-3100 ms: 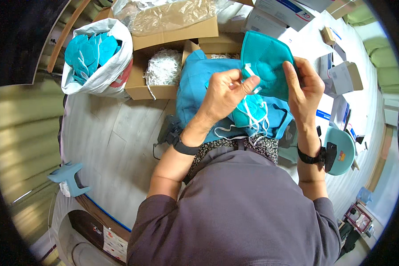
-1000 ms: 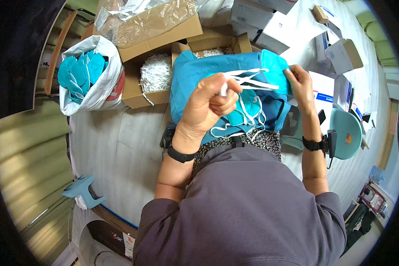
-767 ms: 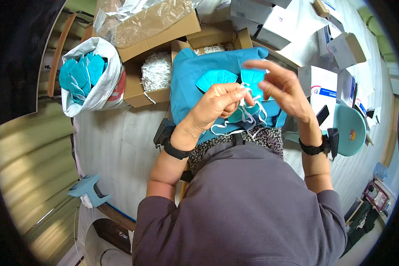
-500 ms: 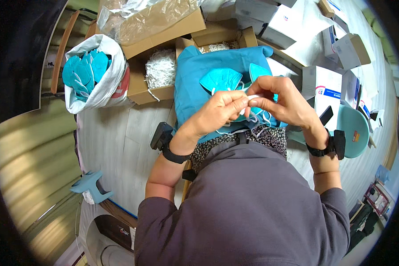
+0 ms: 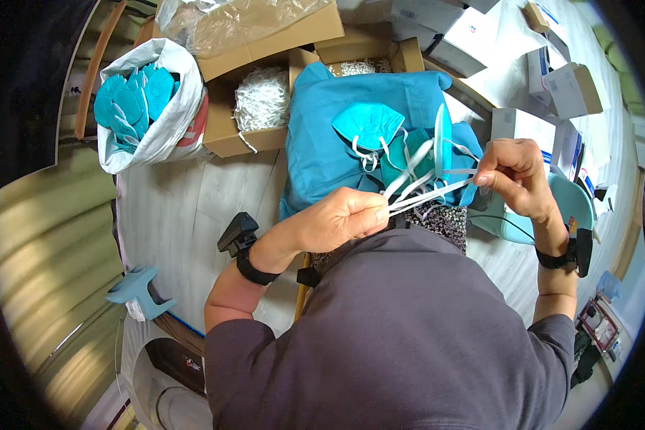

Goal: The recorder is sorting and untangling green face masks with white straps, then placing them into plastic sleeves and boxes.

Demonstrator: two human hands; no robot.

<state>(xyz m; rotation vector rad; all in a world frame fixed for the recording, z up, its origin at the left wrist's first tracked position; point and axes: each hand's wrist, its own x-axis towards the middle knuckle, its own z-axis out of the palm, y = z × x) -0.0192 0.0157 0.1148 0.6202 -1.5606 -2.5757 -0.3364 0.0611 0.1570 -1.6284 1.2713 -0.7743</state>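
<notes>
White elastic straps [image 5: 426, 197] run taut between my two hands. My left hand [image 5: 351, 217] is closed on their near end, above my lap. Farther right, my right hand [image 5: 516, 174] pinches the other end between thumb and fingers. A teal face mask [image 5: 443, 143] stands edge-on beside the straps, just left of my right hand; whether these straps belong to it I cannot tell. Another teal mask [image 5: 368, 123], its white loops hanging toward me, lies on the blue cloth [image 5: 319, 136] across my lap.
On the left, a white bag [image 5: 173, 72] holds several teal masks [image 5: 132, 100]. Beside it, an open cardboard box [image 5: 226, 140] contains a bundle of white elastic [image 5: 263, 100]. White cartons [image 5: 519, 127] crowd the right. A pale blue-green stool [image 5: 570, 197] stands near my right wrist.
My hands, close together before, have moved apart, the left toward me and the right outward. The straps are now stretched between them, and a mask shows edge-on.
</notes>
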